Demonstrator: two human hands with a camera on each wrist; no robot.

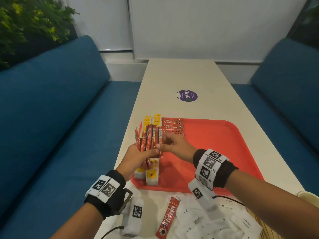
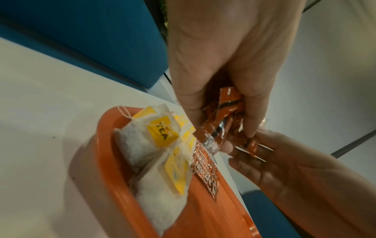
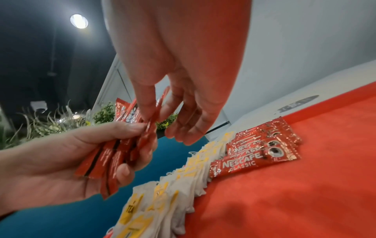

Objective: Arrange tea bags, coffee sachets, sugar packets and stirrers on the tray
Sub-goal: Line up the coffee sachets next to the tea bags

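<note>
white walls (image 1: 189,23) | blue benches (image 1: 51,100) | cream table (image 1: 181,75) | green plants (image 1: 25,19)

Loose sachet (image 1: 166,218), near table (image 1: 189,75) edge: "NESCAFE CLASSIC", white on red.
Sachets laid on tray (image 3: 256,158), far-left: "NESCAFE CLASSIC" on nearest one, "NESCAFE" on next.
Tea bag tags (image 2: 161,134), tray's left edge: "TEA", black on yellow.
White packets (image 1: 245,223), near right: "White Sugar"; others "Sugar".
Purple sticker (image 1: 187,95), mid table: "ClayGo"; small print too small to read.
Wrist bands: square b/w code markers, no readable txt.
</note>
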